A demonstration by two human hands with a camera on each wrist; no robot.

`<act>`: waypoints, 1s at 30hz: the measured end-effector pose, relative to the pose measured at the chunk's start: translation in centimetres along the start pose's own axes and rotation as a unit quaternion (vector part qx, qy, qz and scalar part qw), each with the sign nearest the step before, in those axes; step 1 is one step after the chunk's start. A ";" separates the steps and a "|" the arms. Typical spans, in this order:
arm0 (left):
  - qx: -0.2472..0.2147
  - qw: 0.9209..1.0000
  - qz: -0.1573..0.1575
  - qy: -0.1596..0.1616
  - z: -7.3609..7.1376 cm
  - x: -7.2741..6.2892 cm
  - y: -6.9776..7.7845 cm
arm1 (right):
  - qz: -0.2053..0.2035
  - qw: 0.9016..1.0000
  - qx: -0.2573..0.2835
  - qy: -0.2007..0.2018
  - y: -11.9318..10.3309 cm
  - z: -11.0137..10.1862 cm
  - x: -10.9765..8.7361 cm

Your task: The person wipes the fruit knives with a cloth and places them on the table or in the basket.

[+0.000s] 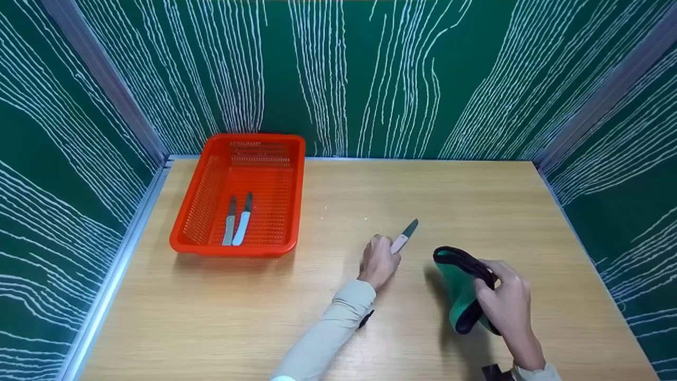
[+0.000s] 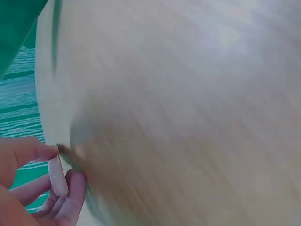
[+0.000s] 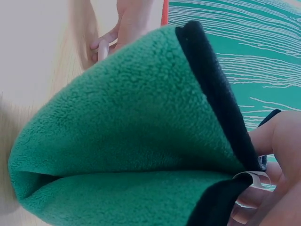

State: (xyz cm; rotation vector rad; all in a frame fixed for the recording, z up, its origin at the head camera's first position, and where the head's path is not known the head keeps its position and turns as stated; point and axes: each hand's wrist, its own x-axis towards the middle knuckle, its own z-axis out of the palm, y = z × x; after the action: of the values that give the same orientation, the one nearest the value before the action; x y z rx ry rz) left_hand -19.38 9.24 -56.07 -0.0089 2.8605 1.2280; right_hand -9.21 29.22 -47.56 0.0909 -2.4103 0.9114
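Observation:
My left hand (image 1: 380, 260) grips a small knife (image 1: 404, 236) by its pale handle, low over the middle of the table, with the dark blade pointing away and to the right. In the left wrist view the handle (image 2: 57, 176) shows between thumb and fingers. My right hand (image 1: 508, 296) pinches a green cloth (image 1: 459, 283) with dark edging, to the right of the knife. The folded cloth (image 3: 113, 113) hangs from those fingers, its fluffy side and a small pale tag showing in the right wrist view.
A red plastic basket (image 1: 293, 211) stands at the back left of the wooden table (image 1: 238, 312). Inside lie two more knives (image 1: 241, 227), side by side. Green walls (image 1: 359, 106) with white wavy lines enclose the table at the back and sides. Tiny white specks dot the tabletop.

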 end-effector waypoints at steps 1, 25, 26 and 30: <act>-0.008 1.000 -0.005 -0.005 -0.1 0.1 0.0 | 0.000 1.000 0.001 -0.001 0.0 0.0 0.0; -0.143 0.970 0.195 0.016 -4.0 0.2 -2.6 | 0.023 1.000 -0.001 0.001 -0.2 -0.3 0.0; -0.150 0.966 0.208 0.022 -4.2 0.1 -2.6 | 0.027 1.000 -0.001 0.001 -0.2 -0.3 0.0; -0.165 0.950 0.260 0.048 -5.2 -0.4 -2.4 | 0.048 0.999 -0.003 0.006 -0.4 -0.4 0.1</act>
State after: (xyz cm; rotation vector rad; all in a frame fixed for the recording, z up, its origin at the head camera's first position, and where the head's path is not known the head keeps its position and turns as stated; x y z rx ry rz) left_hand -19.07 3.77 -54.24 0.7372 2.7848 1.8244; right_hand -8.96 29.17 -47.03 -0.0326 -2.4242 0.9462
